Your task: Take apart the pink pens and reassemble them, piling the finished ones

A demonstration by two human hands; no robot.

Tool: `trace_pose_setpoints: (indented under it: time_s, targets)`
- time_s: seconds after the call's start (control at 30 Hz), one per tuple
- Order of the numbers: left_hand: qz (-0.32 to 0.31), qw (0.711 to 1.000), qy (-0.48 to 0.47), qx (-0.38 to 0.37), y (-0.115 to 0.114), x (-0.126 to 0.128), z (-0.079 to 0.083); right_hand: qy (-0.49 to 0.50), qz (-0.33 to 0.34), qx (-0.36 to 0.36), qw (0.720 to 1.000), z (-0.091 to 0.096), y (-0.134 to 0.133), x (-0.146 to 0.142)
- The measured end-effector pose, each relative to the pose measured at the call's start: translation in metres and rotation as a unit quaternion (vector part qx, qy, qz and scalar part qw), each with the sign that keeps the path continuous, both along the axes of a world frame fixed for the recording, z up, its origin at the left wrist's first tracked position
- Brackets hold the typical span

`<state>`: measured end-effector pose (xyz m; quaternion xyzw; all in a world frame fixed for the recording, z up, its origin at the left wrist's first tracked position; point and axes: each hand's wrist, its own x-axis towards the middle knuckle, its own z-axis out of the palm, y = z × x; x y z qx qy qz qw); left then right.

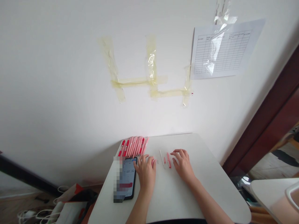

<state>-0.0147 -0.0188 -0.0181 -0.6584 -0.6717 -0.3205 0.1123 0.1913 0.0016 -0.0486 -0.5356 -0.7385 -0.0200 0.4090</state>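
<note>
My left hand [146,169] rests over the white table with its fingers apart, just right of the phone. A small pink pen part [153,161] shows at its right fingers; whether they touch it I cannot tell. To the right of that hand lie a thin white pen refill [162,159], a short pink piece [164,160] and a pink pen barrel [168,160] with a red end. Close to the barrel's right side is my right hand [183,165], fingers bent and thumb apart, with nothing seen between them.
Several pink and red pens [135,146] lie in a row at the table's back left. A phone [129,179] with a running timer, partly blurred out, lies before them. The white table [177,199] meets the wall [70,77], where a taped paper sheet [224,49] hangs.
</note>
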Motion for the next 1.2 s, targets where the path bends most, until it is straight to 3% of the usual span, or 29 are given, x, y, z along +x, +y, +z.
trace_pose_setpoints:
  time_s: [0.17, 0.43, 0.93, 1.07, 1.2]
  targets:
    - [0.043, 0.998, 0.034, 0.034, 0.005, -0.021, 0.001, -0.021, -0.06, 0.006, 0.998, -0.006, 0.008, 0.021]
    - [-0.045, 0.998, 0.026, -0.017, 0.015, -0.028, -0.017, -0.042, -0.112, -0.094, 0.988, -0.017, 0.012, 0.032]
    - [-0.043, 0.998, 0.046, -0.015, 0.012, -0.026, -0.014, -0.032, -0.113, -0.076, 0.99, -0.014, 0.01, 0.03]
    - [-0.031, 0.999, 0.037, -0.008, 0.009, -0.023, -0.009, 0.001, -0.077, -0.065, 0.995, -0.007, 0.007, 0.026]
    - [-0.075, 0.997, 0.027, 0.014, 0.006, -0.014, -0.003, 0.009, -0.017, -0.032, 0.999, 0.004, 0.005, 0.019]
